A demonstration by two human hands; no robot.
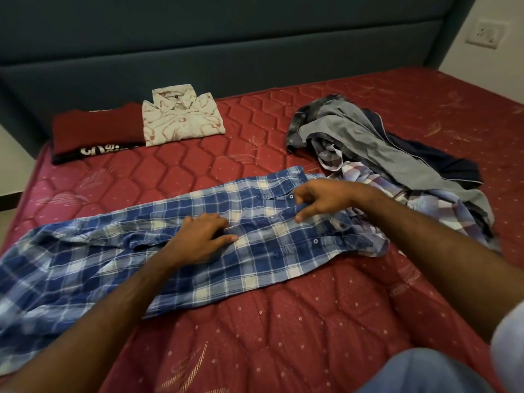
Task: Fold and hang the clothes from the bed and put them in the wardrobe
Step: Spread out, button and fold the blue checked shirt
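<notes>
A blue and white plaid shirt (158, 251) lies spread lengthwise across the red quilted mattress (297, 321), collar end to the right. My left hand (198, 239) rests flat on the shirt's middle, fingers spread along the button placket. Over the chest, near the pockets, hovers my right hand (320, 201) with its fingers curled and apart; it grips nothing. A loose pile of unfolded clothes (382, 160), grey, dark navy and pale checked, lies to the right and touches the shirt's collar end.
Two folded stacks sit at the back left: a cream patterned shirt (181, 119) and a dark red garment (96, 131) on a black printed one. A dark teal headboard (226, 46) runs behind the bed. A wall socket (486, 35) is at the upper right.
</notes>
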